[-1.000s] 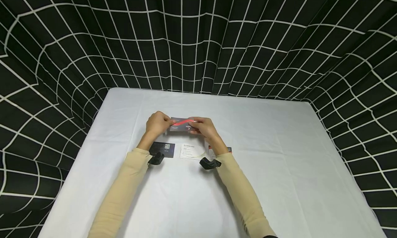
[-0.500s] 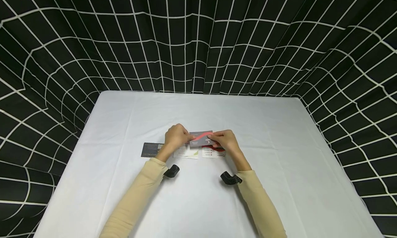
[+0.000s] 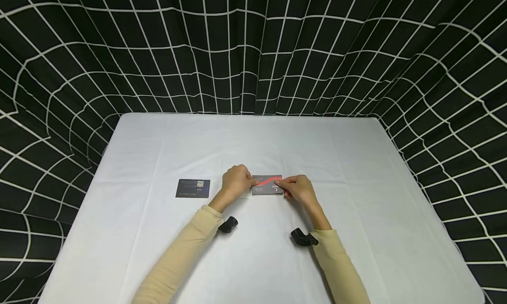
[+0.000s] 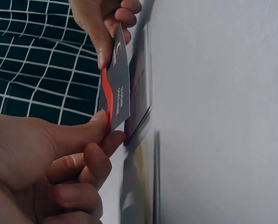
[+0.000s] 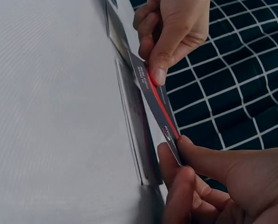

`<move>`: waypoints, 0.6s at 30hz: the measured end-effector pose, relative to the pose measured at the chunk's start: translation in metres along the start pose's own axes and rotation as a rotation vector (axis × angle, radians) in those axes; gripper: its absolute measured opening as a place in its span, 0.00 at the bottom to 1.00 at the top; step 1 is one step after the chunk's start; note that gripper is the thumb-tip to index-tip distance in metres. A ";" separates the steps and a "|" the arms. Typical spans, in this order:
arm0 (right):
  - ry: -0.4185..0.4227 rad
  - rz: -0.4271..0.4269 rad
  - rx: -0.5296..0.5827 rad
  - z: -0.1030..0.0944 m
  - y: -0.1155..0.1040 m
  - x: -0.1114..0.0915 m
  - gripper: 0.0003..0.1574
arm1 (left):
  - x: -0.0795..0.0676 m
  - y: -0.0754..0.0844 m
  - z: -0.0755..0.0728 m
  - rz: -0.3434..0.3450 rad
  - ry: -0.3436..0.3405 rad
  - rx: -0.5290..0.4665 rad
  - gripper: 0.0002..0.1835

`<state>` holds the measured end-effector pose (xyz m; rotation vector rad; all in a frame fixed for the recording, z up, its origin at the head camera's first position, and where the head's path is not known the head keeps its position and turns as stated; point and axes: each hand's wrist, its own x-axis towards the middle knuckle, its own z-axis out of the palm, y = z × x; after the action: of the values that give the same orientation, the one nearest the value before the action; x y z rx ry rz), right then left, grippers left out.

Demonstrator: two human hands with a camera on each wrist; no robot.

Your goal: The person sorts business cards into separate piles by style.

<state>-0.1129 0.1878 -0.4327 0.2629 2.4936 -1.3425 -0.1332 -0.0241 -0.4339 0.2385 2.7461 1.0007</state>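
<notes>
A grey business card [image 3: 267,189] with a red wavy stripe and small white print is pinched by both hands. My left hand [image 3: 236,181] grips its left end between thumb and fingers, and my right hand [image 3: 299,189] pinches the right end. Seen from the left wrist, the card is tilted just above a low pile of cards [image 4: 142,88] on the table; whether its lower edge touches them is unclear. Beside that pile, a second pile with a yellowish patch [image 4: 139,186] sits below my left hand, largely hidden by it in the head view.
On the white-covered table [image 3: 253,260], a dark card [image 3: 192,188] with a QR code lies left of my left hand. A black curtain with a white grid [image 3: 253,53] rises behind the table and along both sides.
Both hands have carried the grey card rightward and towards me, from behind the row of cards to over the right-hand pile. The dark card at left has come into full view.
</notes>
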 end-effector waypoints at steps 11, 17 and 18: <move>0.103 -0.027 -0.208 0.004 0.011 0.005 0.21 | -0.002 0.007 0.015 0.010 0.072 0.132 0.30; 0.083 0.002 -0.259 0.003 0.008 0.004 0.21 | 0.001 0.014 0.017 0.004 0.077 0.217 0.15; 0.076 0.005 -0.256 0.002 0.009 0.004 0.21 | 0.000 0.015 0.018 0.000 0.074 0.229 0.15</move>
<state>-0.1140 0.1910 -0.4419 0.2667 2.6901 -1.0130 -0.1279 -0.0016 -0.4376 0.2415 2.9274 0.7064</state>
